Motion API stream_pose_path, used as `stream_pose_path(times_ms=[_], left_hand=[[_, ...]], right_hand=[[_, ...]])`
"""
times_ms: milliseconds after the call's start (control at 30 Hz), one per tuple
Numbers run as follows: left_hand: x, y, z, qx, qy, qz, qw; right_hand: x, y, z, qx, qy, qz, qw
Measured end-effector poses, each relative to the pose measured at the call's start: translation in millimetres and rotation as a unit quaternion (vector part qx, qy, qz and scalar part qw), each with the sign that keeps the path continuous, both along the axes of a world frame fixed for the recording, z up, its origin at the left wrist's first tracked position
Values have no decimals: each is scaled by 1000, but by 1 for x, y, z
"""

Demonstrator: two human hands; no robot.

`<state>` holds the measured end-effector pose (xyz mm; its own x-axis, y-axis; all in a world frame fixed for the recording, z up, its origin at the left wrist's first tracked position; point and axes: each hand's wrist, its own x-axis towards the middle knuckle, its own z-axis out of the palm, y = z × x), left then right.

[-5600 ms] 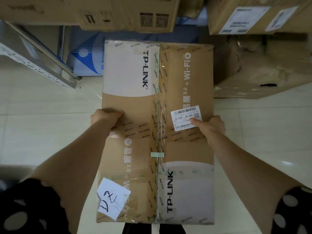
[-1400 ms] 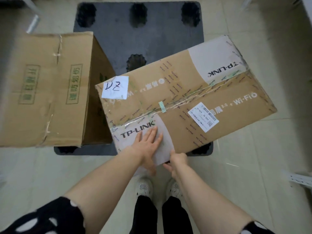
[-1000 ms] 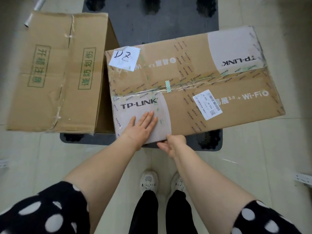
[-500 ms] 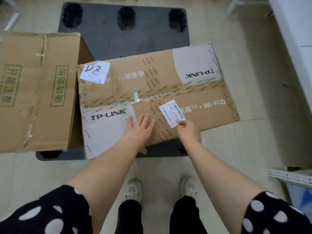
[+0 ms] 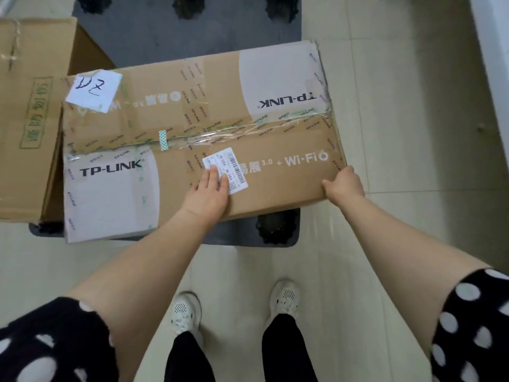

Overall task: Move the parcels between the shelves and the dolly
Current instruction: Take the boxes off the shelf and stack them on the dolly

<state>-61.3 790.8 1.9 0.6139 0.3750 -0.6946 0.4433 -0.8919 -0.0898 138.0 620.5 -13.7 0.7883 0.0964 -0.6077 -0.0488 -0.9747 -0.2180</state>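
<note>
A long brown TP-LINK parcel with a white "D2" note and a barcode label lies flat on the dark grey dolly, its right end overhanging the dolly's edge. My left hand rests flat on the parcel's top, fingers straight over the barcode label. My right hand grips the parcel's near right corner, thumb on top and fingers curled under the edge. A taller brown parcel with green printing stands on the dolly's left side, touching the TP-LINK parcel.
Pale tiled floor surrounds the dolly. My white shoes stand just in front of its near edge. A white shelf or cabinet side runs along the far right.
The TP-LINK parcel has been swung round and laid flat on the dolly against the taller parcel. My right hand slid to its right corner and my left hand moved onto the label.
</note>
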Motion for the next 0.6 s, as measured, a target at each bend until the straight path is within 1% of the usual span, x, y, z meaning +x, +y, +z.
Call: stream_pose_path(times_ms=[233,433,600], left_hand=[[0,-6,3,4,6,8,1000],[-19,-8,6,-7,10,4,1000],[-37,-6,0,-15,4,7,1000]], right_hand=[[8,-9,-5,-46,12,54,997],[-15,-22,-5,-72,10,65,995],[-41,-32,-5,-75,14,46,996]])
